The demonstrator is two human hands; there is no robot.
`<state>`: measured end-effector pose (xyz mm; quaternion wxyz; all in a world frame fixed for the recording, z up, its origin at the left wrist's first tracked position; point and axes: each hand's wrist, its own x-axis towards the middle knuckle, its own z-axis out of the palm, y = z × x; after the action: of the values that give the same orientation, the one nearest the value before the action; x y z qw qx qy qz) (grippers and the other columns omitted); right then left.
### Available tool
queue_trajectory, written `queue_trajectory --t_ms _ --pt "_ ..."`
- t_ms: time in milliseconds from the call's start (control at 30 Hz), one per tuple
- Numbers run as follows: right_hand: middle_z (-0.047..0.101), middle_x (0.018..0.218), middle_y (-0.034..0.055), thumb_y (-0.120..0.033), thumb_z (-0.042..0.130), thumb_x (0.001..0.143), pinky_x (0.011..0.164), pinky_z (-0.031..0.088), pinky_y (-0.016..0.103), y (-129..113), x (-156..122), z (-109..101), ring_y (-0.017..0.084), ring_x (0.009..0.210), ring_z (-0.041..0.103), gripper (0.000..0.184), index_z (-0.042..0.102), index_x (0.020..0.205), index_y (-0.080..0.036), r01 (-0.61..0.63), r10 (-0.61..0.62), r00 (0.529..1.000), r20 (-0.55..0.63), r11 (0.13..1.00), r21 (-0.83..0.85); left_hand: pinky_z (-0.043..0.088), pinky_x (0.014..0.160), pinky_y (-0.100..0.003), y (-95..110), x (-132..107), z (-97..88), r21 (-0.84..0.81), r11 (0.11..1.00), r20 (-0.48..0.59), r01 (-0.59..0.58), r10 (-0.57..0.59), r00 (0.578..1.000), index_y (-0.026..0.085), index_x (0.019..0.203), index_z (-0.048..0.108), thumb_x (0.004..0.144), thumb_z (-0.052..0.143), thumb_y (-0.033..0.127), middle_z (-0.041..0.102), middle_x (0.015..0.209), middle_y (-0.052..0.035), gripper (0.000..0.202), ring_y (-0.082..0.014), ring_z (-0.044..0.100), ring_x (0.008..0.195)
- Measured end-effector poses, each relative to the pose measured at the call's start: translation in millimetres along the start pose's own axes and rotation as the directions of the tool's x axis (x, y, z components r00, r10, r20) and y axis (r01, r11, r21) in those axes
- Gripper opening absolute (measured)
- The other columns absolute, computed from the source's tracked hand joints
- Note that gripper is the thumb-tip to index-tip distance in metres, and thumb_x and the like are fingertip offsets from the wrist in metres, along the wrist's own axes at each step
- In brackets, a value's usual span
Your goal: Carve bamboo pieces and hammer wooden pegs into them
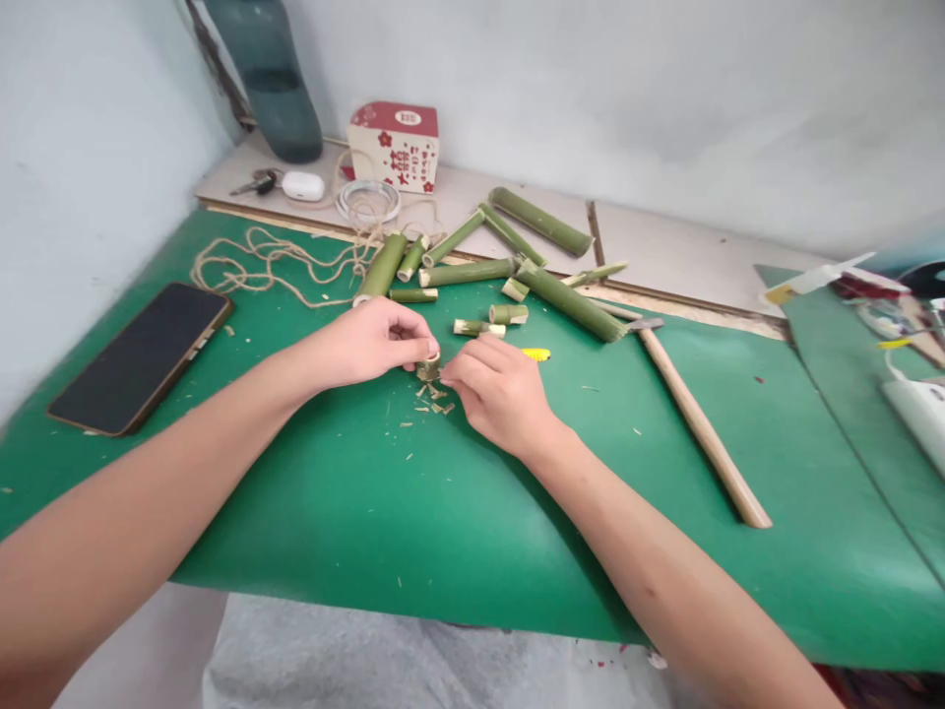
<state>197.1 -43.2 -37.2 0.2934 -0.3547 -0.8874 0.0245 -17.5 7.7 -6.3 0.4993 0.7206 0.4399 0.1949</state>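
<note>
Near the middle of the green table, my left hand (pixel 373 340) is closed on a short bamboo piece (pixel 427 369), steadying it upright with thumb and fingers at its top. My right hand (pixel 502 392) is closed round a yellow-handled knife (pixel 536 354). Only the end of its handle shows past the knuckles, and a small bit of blade meets the side of the bamboo. Pale bamboo shavings (pixel 435 396) lie scattered just below the piece. Behind my hands are several cut green bamboo lengths (pixel 469 272), some thick and some thin.
A hammer (pixel 701 423) lies to the right. On the left are a phone (pixel 140 359) and loose twine (pixel 273 261). Along the back ledge stand a dark bottle (pixel 270 84) and a red-and-white box (pixel 395 148), beside a tape roll (pixel 367 202). A white power strip (pixel 919 418) sits far right.
</note>
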Motion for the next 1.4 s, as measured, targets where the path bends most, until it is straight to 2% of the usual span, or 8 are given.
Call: queue_trajectory --t_ms 167,367,533,733,967,1167,1267,1400 --pt "0.068 0.081 0.003 -0.008 0.048 0.1 0.07 0.043 0.034 1.1 -0.4 0.9 0.018 0.077 0.057 0.025 0.062 0.086 -0.022 -0.001 0.004 0.998 -0.069 0.999 0.05 0.046 0.06 -0.022 -1.5 -0.1 0.3 -0.015 1.0 0.006 -0.009 0.009 1.0 0.016 0.078 0.075 0.084 0.07 0.033 0.07 0.065 -0.0008 0.019 -0.0119 0.061 0.062" --pt "0.062 0.076 0.0033 -0.006 0.047 0.097 0.069 0.04 0.034 -3.5 1.0 3.9 0.019 0.072 0.048 0.026 0.062 0.083 -0.021 -0.012 0.011 0.999 -0.034 0.999 -0.051 0.045 0.059 -0.021 -0.1 -2.1 -0.5 0.001 1.0 0.033 -0.024 0.024 0.999 0.016 0.076 0.074 0.085 0.071 0.032 0.07 0.065 0.0002 0.018 -0.0109 0.06 0.062" --pt "0.062 0.074 0.0033 -0.009 0.049 0.097 0.067 0.037 0.033 -3.7 2.5 4.8 0.019 0.071 0.045 0.024 0.063 0.08 -0.02 0.009 -0.008 1.0 0.008 0.992 -0.124 0.051 0.063 -0.022 0.0 -3.5 -2.5 -0.034 0.999 0.051 0.005 -0.004 0.999 0.015 0.083 0.075 0.086 0.072 0.036 0.073 0.069 -0.0024 0.021 -0.013 0.067 0.065" --pt "0.066 0.079 0.0036 -0.006 0.049 0.098 0.07 0.039 0.032 -2.0 1.9 0.7 0.018 0.074 0.051 0.025 0.063 0.084 -0.021 -0.014 0.01 0.998 -0.058 0.998 -0.053 0.054 0.064 -0.022 -2.1 -0.5 0.0 -0.115 0.993 0.037 0.014 -0.01 0.999 0.015 0.079 0.072 0.087 0.072 0.033 0.073 0.07 -0.0026 0.019 -0.0122 0.068 0.064" --pt "0.064 0.075 0.0032 -0.007 0.052 0.094 0.07 0.038 0.033 -4.1 4.7 7.0 0.019 0.072 0.05 0.021 0.061 0.081 -0.021 -0.055 0.058 0.998 0.026 0.993 -0.101 0.053 0.063 -0.022 -6.4 -0.6 -2.9 -0.074 0.997 0.044 -0.012 0.015 0.999 0.016 0.083 0.074 0.087 0.073 0.033 0.073 0.071 -0.0024 0.018 -0.0118 0.067 0.065" --pt "0.065 0.076 0.003 -0.005 0.052 0.091 0.069 0.039 0.033 -4.1 9.3 4.5 0.02 0.072 0.051 0.021 0.06 0.081 -0.021 -0.082 0.085 0.995 0.055 0.995 -0.051 0.053 0.063 -0.021 -5.2 0.0 -2.3 -0.094 0.996 0.036 -0.006 0.01 0.999 0.016 0.082 0.073 0.087 0.072 0.031 0.073 0.071 -0.002 0.016 -0.0114 0.067 0.064" --pt "0.065 0.075 0.0032 -0.007 0.05 0.095 0.068 0.039 0.033 -1.5 7.1 2.6 0.02 0.072 0.051 0.022 0.061 0.082 -0.021 -0.036 0.036 0.999 0.001 0.999 -0.04 0.054 0.063 -0.021 -4.9 0.6 -1.4 -0.123 0.992 0.025 0.015 -0.012 1.0 0.015 0.082 0.072 0.088 0.071 0.031 0.073 0.072 -0.0019 0.016 -0.011 0.067 0.064" --pt "0.068 0.08 0.0037 -0.008 0.049 0.099 0.07 0.041 0.033 2.2 3.5 1.7 0.019 0.077 0.055 0.024 0.061 0.084 -0.022 -0.037 0.039 0.996 -0.084 0.999 0.015 0.053 0.062 -0.021 -6.7 0.6 -0.9 -0.12 0.992 0.015 0.028 -0.027 1.0 0.016 0.083 0.071 0.089 0.07 0.03 0.073 0.073 -0.0018 0.015 -0.0109 0.067 0.063"
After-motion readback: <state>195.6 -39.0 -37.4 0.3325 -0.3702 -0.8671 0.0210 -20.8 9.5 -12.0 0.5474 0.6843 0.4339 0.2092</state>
